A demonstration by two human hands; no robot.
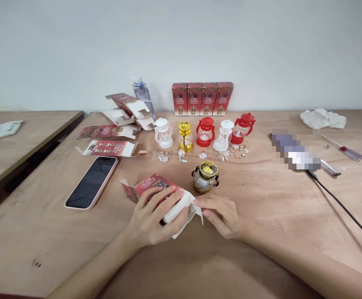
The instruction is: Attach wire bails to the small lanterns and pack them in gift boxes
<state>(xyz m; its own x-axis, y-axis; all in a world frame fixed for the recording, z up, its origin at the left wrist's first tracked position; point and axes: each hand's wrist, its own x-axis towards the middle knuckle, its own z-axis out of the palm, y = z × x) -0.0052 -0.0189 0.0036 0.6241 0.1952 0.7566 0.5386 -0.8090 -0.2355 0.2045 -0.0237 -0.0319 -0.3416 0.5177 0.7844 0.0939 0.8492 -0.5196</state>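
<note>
My left hand (pixel 154 218) is wrapped round a red printed box (pixel 151 185), which lies tilted with its open white end toward the right. Between the fingers a white piece (pixel 175 211) shows at the box; what it belongs to is hidden. The thumb and fingers of my right hand (pixel 222 216) pinch a white flap (pixel 197 209) at the box's open end. Just beyond the hands stands a dark bronze lantern (pixel 203 181) with a gold top and a wire handle.
Behind stand white lanterns (pixel 164 135), a gold one (pixel 185 137) and red ones (pixel 205 133), with small parts before them. Four red boxes (pixel 194 99) line the wall. Opened boxes (pixel 112 147), a bottle (pixel 141 93) and a phone (pixel 92 182) are left; a screwdriver (pixel 344 150) lies right.
</note>
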